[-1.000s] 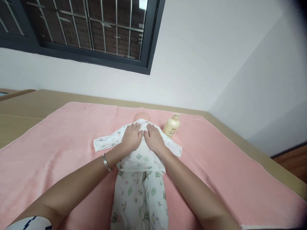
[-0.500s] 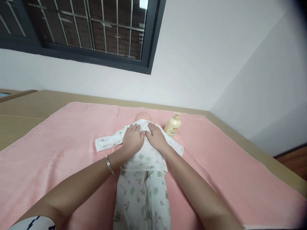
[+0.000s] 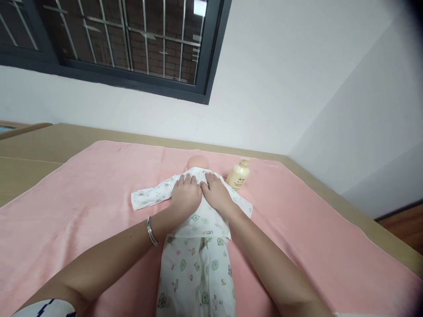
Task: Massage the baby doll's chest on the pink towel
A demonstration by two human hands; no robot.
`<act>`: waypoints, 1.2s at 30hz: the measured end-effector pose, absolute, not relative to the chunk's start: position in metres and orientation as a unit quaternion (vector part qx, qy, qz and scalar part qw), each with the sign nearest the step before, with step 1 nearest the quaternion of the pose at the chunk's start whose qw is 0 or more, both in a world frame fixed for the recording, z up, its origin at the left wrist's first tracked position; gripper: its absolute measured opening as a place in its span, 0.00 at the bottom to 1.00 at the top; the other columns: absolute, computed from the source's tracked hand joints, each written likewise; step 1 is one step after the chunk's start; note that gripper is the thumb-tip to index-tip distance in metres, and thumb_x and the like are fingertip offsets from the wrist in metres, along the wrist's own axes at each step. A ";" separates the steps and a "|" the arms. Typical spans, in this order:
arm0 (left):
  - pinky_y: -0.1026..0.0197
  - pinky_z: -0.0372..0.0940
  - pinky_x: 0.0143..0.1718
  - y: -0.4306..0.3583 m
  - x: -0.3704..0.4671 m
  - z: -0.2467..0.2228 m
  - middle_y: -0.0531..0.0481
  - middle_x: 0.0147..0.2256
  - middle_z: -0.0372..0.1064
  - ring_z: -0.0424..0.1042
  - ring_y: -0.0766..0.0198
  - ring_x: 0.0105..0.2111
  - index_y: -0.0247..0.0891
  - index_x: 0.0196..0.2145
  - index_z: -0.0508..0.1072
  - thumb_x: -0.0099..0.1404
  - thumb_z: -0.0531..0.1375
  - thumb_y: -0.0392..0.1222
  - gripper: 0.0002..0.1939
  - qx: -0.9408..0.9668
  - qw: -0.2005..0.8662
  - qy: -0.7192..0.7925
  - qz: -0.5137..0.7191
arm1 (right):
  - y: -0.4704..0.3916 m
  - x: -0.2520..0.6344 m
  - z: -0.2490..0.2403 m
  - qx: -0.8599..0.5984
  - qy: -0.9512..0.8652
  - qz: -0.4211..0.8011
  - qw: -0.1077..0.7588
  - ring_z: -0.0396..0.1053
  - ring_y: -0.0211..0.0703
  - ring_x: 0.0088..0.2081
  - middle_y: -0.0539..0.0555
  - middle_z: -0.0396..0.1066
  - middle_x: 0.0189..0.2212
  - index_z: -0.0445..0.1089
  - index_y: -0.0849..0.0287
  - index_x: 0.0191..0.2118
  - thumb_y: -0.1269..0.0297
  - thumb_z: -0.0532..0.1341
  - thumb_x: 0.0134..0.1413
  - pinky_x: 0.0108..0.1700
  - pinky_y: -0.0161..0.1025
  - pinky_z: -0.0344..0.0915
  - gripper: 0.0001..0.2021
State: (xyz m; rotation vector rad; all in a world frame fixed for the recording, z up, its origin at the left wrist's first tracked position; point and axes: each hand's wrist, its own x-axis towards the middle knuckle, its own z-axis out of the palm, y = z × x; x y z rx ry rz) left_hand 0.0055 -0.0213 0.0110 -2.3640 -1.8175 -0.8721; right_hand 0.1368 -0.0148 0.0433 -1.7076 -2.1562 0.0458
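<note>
A baby doll in a white printed top [image 3: 201,220] and matching printed trousers [image 3: 198,273] lies stretched out with its smooth, round head [image 3: 197,162] at the far end. Both sleeves are spread sideways. My left hand [image 3: 187,196] lies on the upper body of the top, fingers side by side and slightly bent. Close beside it, my right hand [image 3: 216,191] rests flat on the same top, thumb apart from its fingers. The two thumbs nearly meet at the middle. Neither hand grips anything. Whether the doll is face up or face down I cannot tell.
A cream-yellow bottle [image 3: 238,174] with a pump-like top stands by the doll's right-hand sleeve. Under everything is a pink blanket [image 3: 109,185] over a wooden surface [image 3: 29,152]. Behind rise a white wall [image 3: 257,88] and a barred window [image 3: 132,39].
My left hand has slid slightly towards me and to the right, its fingers more bent. My right hand has shifted a little towards me. The doll's head shows slightly more.
</note>
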 end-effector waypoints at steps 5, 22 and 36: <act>0.46 0.57 0.62 -0.011 -0.003 0.020 0.35 0.59 0.67 0.62 0.46 0.61 0.31 0.56 0.69 0.70 0.49 0.41 0.21 -0.782 -0.010 -0.553 -0.287 | -0.019 0.135 0.048 -0.615 -0.764 0.025 0.192 0.62 0.54 0.61 0.66 0.68 0.57 0.66 0.68 0.57 0.65 0.49 0.67 0.63 0.47 0.54 0.20; 0.50 0.63 0.57 -0.030 0.001 0.036 0.35 0.57 0.69 0.67 0.48 0.57 0.31 0.55 0.71 0.71 0.49 0.38 0.20 -0.805 0.019 -0.551 -0.219 | -0.015 0.137 0.046 -0.586 -0.775 0.035 0.233 0.66 0.51 0.56 0.66 0.70 0.54 0.70 0.66 0.51 0.69 0.49 0.67 0.59 0.43 0.58 0.15; 0.47 0.63 0.58 -0.026 0.004 0.023 0.33 0.61 0.64 0.62 0.44 0.61 0.27 0.60 0.66 0.73 0.47 0.40 0.24 -0.800 0.051 -0.549 -0.237 | -0.010 0.145 0.047 -0.582 -0.779 0.036 0.232 0.68 0.48 0.50 0.62 0.73 0.49 0.69 0.64 0.50 0.68 0.51 0.65 0.52 0.39 0.60 0.14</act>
